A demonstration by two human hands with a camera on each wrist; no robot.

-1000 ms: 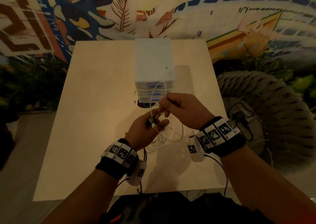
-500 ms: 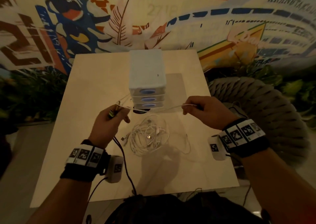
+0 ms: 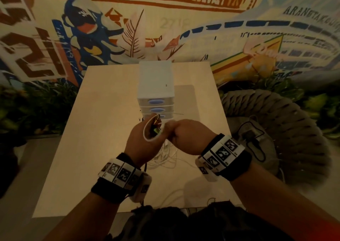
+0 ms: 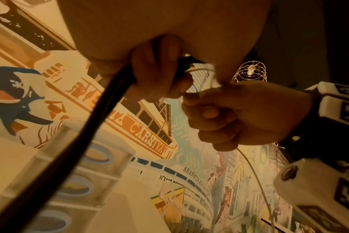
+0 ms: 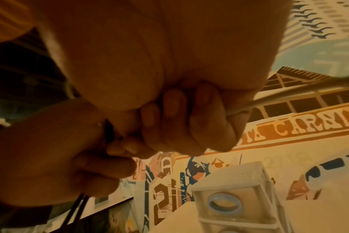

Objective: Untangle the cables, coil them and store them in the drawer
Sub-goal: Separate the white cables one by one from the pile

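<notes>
Winding seems to be the step in hand. The left hand (image 3: 145, 139) sits raised over the table (image 3: 88, 148), near the person. Its fingers are curled around a white cable (image 3: 146, 130), which loops across the back of the hand, likely so the hand serves as a former for the coil. A black cable (image 4: 102, 100) also runs out of that grip, hanging down toward the near edge. Under both hands, the pile (image 3: 165, 157) of white cables lies loose on the table, probably still partly tangled. Just right, touching the left, the right hand (image 3: 191, 137) is closed with fingers folded round the same white cable, apparently feeding it onto the loop. A free length trails from it. Beyond the hands, at the table's far middle, stands the drawer unit (image 3: 156, 93), its three drawers all closed.
</notes>
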